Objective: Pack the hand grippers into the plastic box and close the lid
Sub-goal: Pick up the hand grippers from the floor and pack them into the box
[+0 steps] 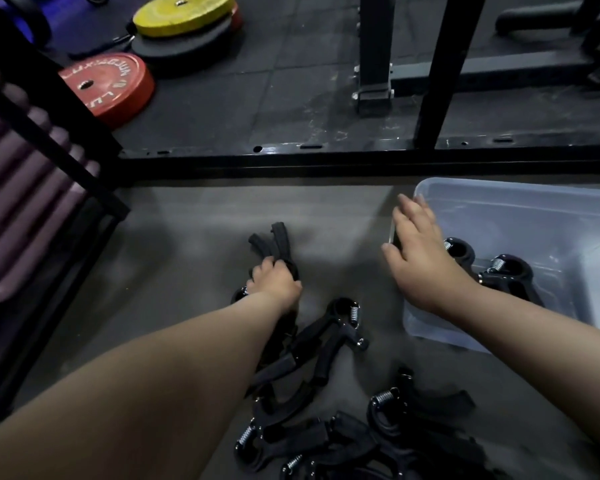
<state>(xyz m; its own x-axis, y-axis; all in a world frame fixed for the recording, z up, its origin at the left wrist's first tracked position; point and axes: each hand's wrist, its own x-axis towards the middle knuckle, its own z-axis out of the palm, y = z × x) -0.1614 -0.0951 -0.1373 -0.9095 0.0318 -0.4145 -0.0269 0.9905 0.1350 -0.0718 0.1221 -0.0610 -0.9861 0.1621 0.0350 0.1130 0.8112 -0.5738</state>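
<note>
Your left hand is curled shut on one black hand gripper, its two handles pointing far; your right hand lies spread flat, fingers together, on the near-left rim of the clear plastic box, holding nothing. Inside the box: two grippers, springs up, just right of that hand. On the grey floor between your forearms: a tangled pile of grippers; exact count cannot be told, at least five. No lid shows. Far side: a black steel rail crosses the floor; two uprights beyond it; far left, one red plate, one yellow plate on a black one; purple rolls at the left.
</note>
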